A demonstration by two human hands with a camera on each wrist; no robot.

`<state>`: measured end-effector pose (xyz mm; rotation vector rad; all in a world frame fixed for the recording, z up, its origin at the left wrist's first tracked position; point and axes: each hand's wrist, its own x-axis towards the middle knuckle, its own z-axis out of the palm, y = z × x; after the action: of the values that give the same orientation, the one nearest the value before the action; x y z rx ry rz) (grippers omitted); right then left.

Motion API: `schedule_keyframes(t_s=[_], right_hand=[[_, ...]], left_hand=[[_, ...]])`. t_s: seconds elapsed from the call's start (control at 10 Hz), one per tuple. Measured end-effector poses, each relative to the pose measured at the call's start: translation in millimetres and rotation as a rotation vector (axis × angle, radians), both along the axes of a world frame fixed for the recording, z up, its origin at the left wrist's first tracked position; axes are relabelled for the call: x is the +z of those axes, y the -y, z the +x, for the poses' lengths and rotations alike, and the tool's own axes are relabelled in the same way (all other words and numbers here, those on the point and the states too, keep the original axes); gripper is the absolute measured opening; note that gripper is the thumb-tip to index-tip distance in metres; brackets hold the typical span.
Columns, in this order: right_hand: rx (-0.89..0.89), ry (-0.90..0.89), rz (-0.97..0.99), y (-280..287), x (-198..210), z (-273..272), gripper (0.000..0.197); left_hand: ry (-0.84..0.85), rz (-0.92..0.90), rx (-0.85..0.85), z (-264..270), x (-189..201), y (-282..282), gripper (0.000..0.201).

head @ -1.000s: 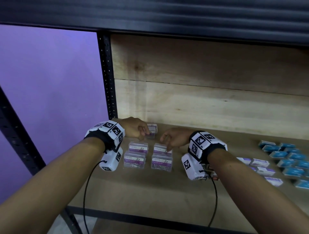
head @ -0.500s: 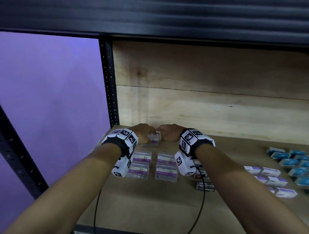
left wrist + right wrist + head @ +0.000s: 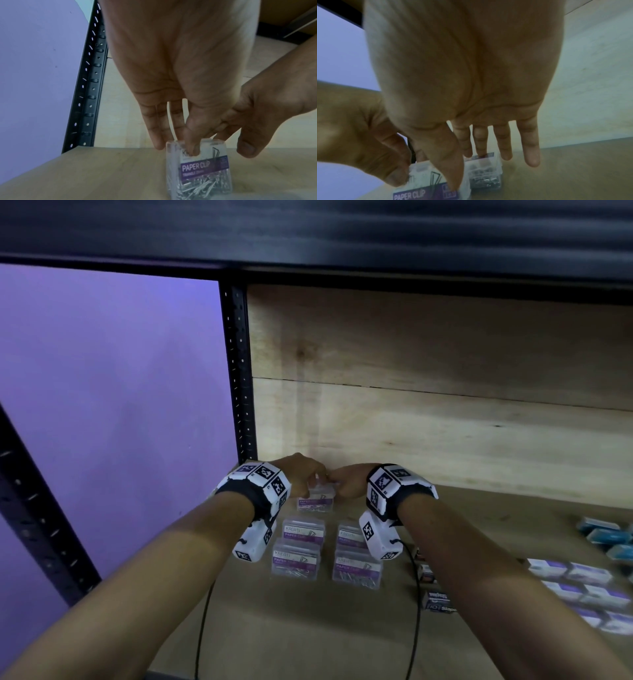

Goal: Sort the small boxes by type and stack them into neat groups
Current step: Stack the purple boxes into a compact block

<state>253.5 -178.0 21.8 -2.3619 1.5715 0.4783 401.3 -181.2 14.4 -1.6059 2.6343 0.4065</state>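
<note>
two hands meet at the back of the wooden shelf, both on one clear paper clip box that stands close to the plywood back panel. the left hand grasps the box at its top left end, thumb on the near face and fingers reaching down behind it, as the left wrist view shows; the box rests on the shelf there, its purple "paper clip" label facing the camera and loose metal clips piled in its lower half. the right hand holds the top right end of the same box, its thumb pressed on the near face above the label while the other fingers hang down fairly straight behind. in the right wrist view a second clear box with clips inside stands just behind the held one; whether the fingertips touch it cannot be told. in front of the hands, nearer the person, four more clear paper clip boxes lie flat in a two-by-two block, close together. to the right of them sit a few dark staples boxes, then a group of white and purple boxes, and farther back on the right some blue boxes, blurred. a black perforated upright stands at the shelf's left rear corner against a purple wall.
</note>
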Motion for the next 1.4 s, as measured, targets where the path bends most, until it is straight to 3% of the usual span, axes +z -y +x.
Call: schedule_keyframes(t_s=[0.3,0.5,0.6,0.8,1.0,1.2,1.4], right_hand=[[-0.053,-0.085,0.026,7,2,-6,0.040],[-0.073,-0.090,0.048,6,-3,-14,0.044],[-0.058,-0.178,0.109,3,-2,-13,0.047],[-0.055,-0.080,0.063,0,7,-27,0.043],[-0.036,-0.026,-0.048,11,-7,-36,0.061],[-0.109,-0.165,0.109,21,-28,-40,0.061],[-0.133,0.027,-0.048,13,-32,-43,0.050]], left_hand=[[0.073,0.007,-0.006,-1,-3,-2,0.049],[0.075,0.001,0.000,-1,-2,-4,0.048],[0.102,0.009,0.001,-2,-1,-7,0.048],[0.184,0.009,0.013,-3,4,-11,0.045],[0.238,0.009,0.045,-3,5,-13,0.043],[0.133,0.014,0.042,-1,1,-15,0.041],[0.094,0.031,0.034,0,0,-14,0.043]])
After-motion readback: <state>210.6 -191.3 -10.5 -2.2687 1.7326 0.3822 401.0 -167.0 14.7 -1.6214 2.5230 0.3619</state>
